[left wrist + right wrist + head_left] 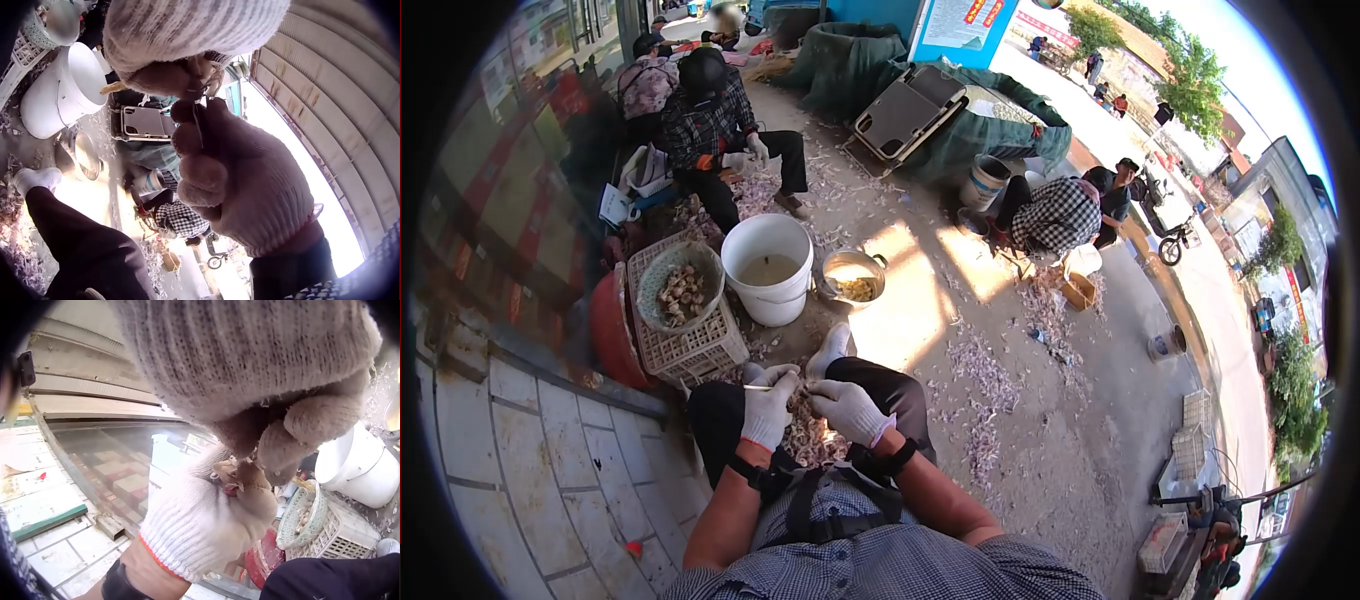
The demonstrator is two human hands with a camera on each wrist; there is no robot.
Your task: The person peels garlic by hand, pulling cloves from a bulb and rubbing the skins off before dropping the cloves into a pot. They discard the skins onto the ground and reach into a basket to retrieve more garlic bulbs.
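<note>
Both hands wear white knit gloves and meet over the lap. My left hand (768, 408) grips a garlic bulb (230, 478) with papery, reddish-purple skin; its dry stalk (114, 88) sticks out past the fingers in the left wrist view. Against the bulb, my right hand (852, 408) has its fingers curled, thumb and forefinger pinching a thin shiny strip (199, 125) like a small blade. Most of that strip is hidden by the glove. Loose garlic peelings (810, 440) lie between the legs below the hands.
A green mesh basket (645, 290) holding garlic sits on a white plastic crate (700, 345), beside a red tub (612, 325). Ahead stand a white bucket (770, 300) and a metal pot (840, 268). Peelings (980, 390) litter the ground; other people (1050, 215) sit nearby.
</note>
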